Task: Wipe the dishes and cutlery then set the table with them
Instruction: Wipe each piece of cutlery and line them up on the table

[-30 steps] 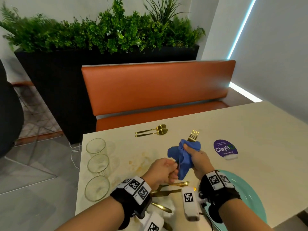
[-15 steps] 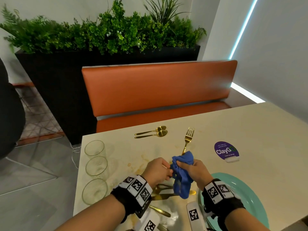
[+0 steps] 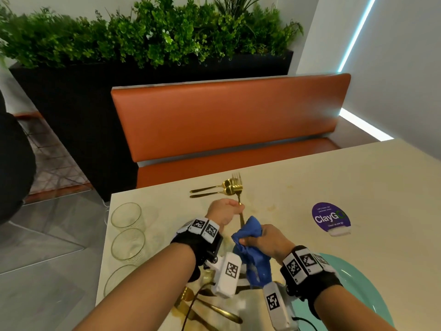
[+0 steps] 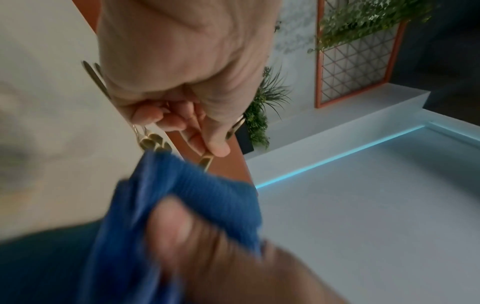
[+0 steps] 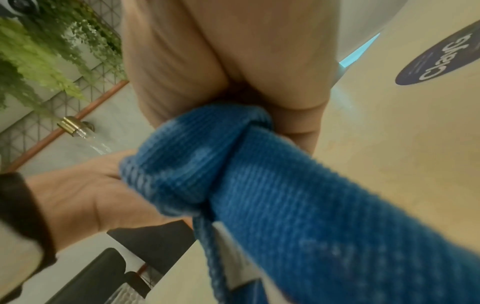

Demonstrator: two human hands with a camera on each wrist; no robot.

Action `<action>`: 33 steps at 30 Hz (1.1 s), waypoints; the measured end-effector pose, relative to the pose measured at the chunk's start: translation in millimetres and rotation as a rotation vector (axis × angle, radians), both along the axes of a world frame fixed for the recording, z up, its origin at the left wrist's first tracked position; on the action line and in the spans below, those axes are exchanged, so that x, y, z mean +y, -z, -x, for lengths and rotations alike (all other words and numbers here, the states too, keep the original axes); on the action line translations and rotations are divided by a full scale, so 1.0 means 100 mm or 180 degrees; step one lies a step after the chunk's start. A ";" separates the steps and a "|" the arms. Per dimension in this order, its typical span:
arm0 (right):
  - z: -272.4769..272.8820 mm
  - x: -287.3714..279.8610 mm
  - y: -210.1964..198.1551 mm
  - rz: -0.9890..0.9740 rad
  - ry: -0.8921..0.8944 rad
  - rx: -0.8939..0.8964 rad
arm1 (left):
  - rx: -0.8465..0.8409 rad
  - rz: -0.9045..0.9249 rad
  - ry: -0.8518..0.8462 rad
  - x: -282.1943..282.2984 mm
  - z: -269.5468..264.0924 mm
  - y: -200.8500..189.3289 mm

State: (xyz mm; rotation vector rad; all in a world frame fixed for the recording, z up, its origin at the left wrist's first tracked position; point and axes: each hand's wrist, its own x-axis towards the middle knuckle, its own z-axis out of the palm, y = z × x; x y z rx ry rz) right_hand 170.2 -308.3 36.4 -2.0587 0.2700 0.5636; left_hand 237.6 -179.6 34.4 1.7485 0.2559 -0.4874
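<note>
My left hand (image 3: 226, 210) grips a gold fork (image 3: 238, 187) just below its head, tines pointing away and lying in line with the bowls of two gold spoons (image 3: 214, 189) on the table. In the left wrist view the fingers (image 4: 176, 121) curl round the fork handle (image 4: 206, 161). My right hand (image 3: 260, 237) grips a blue cloth (image 3: 250, 235) bunched round the lower end of that handle. The same cloth (image 5: 233, 164) fills the right wrist view, and it (image 4: 194, 185) hides the handle's tip. More gold cutlery (image 3: 214, 309) lies under my wrists.
Three empty glasses (image 3: 128, 243) stand in a row along the table's left edge. A teal plate (image 3: 358, 283) sits at the near right. A purple ClayGo sticker (image 3: 330, 218) is on the beige table (image 3: 358, 182). An orange bench (image 3: 226, 115) and a planter stand beyond.
The cloth has slid from the fork's tines down to the handle's lower end. My left hand has shifted from the handle's end to just below the head, and the fork has moved away towards the spoons.
</note>
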 end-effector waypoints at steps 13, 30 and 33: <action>-0.40 -0.60 0.16 0.0162 0.0355 0.0096 | -0.0614 -0.3345 0.2021 0.34 -1.00 0.41; -0.46 -0.53 0.19 -0.0166 0.1017 0.0217 | -0.1077 -0.2789 0.1559 0.37 -0.85 0.71; -0.30 -0.50 0.13 -0.0265 0.1183 0.0228 | -0.0760 -0.2325 0.1700 0.44 -0.51 0.70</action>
